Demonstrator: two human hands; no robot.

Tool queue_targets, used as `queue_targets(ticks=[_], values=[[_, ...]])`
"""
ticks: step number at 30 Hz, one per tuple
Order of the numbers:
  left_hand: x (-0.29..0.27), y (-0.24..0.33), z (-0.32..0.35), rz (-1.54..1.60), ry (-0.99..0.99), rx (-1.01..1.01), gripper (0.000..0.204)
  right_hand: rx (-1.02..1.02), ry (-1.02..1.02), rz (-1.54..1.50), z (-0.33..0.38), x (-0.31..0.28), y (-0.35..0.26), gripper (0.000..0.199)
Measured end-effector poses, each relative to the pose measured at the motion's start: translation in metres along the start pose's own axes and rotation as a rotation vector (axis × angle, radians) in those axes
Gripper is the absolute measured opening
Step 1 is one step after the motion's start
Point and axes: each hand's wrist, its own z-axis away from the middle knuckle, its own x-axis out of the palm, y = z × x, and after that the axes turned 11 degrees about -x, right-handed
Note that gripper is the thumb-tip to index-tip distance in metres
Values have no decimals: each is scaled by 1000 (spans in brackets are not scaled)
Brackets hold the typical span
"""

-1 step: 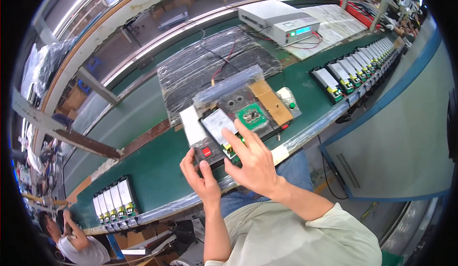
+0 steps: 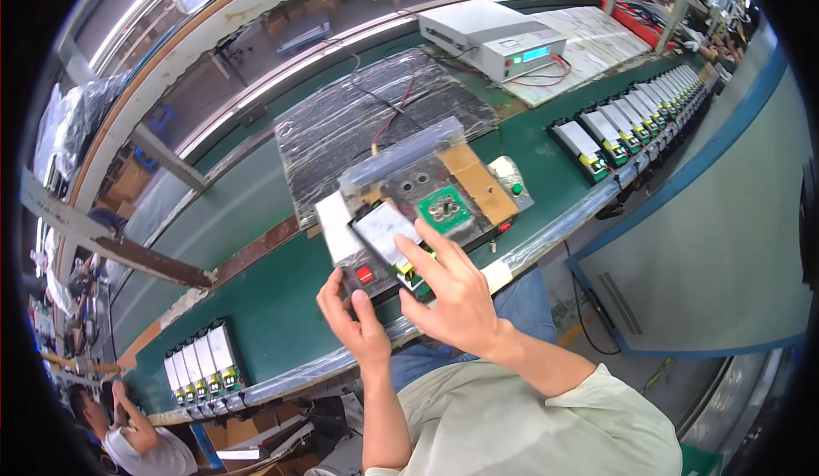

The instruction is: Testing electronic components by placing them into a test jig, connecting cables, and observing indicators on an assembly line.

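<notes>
My right hand (image 2: 456,301) holds a black-cased circuit unit (image 2: 386,233) with a pale flat top and a green and yellow board end. Its index and middle fingers lie on the top, with the thumb by the near end. The unit sits tilted over the left part of a dark test fixture (image 2: 409,188), beside a white block (image 2: 333,227). My left hand (image 2: 354,318) is at the fixture's front left corner, by a red rocker switch (image 2: 365,275). Its fingers are bent but apart, with nothing between them. A green socket board (image 2: 445,209) is right of the unit.
Similar units stand in a long row (image 2: 636,113) at the right and a short row (image 2: 203,361) at the left. A meter with a lit screen (image 2: 520,54) is wired to the fixture. A black striped mat (image 2: 341,126) lies behind. Another person (image 2: 141,433) sits lower left.
The whole view has shifted slightly. My right hand and the unit have come a little nearer to me relative to the fixture. My left hand keeps about the same pose.
</notes>
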Motion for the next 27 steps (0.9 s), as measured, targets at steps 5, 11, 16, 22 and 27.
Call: queue_targets(ticks=[5,11,16,22,27], values=[[-6,0,0,-16,22,8,43,276,12,-526,8,-83,8,73],[-3,5,3,-43,9,-2,42,270,302,-132,24,-156,83,67],[1,1,1,-29,9,-3,42,321,403,232,51,-145,197,56],[-4,-6,4,-25,26,-17,44,263,173,457,54,-140,208,51],[-6,-7,3,-15,22,-42,44,333,57,694,44,-146,232,60]])
